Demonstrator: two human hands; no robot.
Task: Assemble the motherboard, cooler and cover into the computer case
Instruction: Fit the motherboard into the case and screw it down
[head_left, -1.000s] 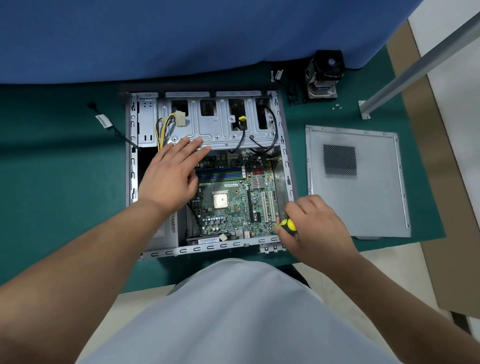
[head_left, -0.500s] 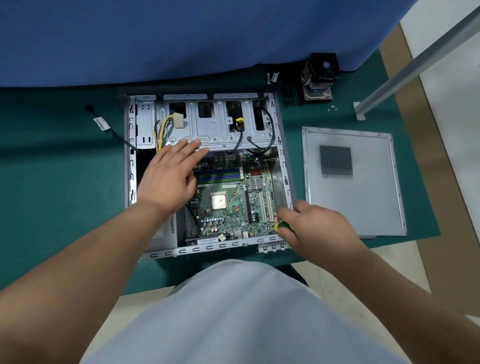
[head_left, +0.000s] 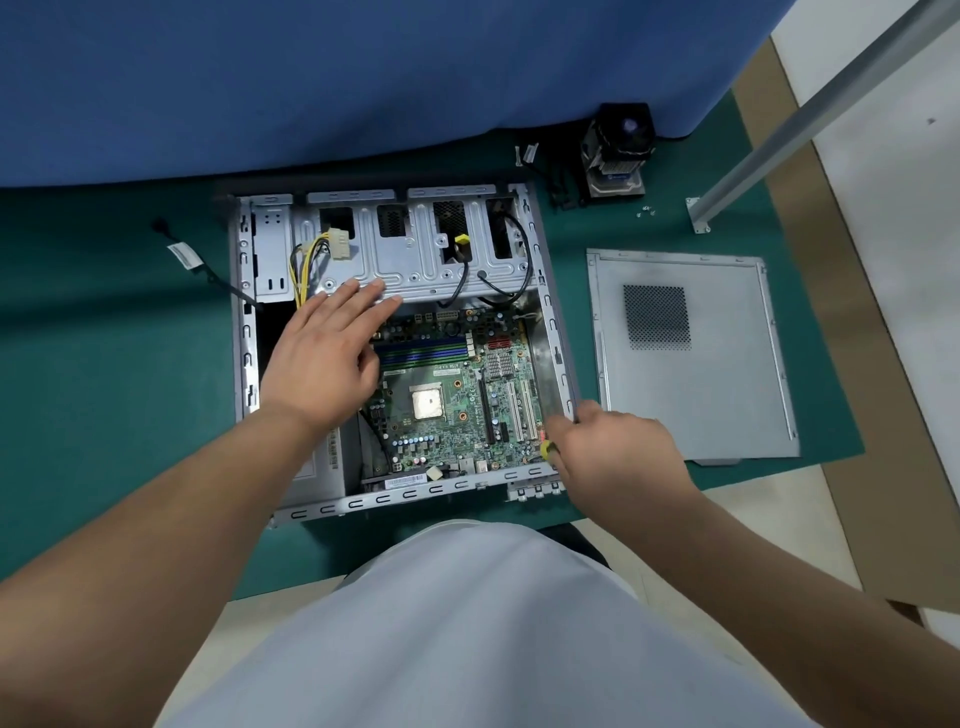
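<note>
Electronics workbench: green mat (head_left: 104, 415), blue partition (head_left: 363, 78), loose screws (head_left: 647, 210).

My left hand (head_left: 324, 358) lies flat, palm down, fingers straight and a little spread, pointing far and to the right, with the bare forearm running back to the near left. My right hand (head_left: 615, 454) is curled tight, knuckles up, gripping a yellow handle (head_left: 546, 448) that peeks out at its left side, its forearm trailing off to the near right.

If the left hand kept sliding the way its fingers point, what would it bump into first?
Probably the grey metal drive cage at the far end of the case. The left hand already has its fingertips at the cage's near edge; whether they touch is unclear.
</note>
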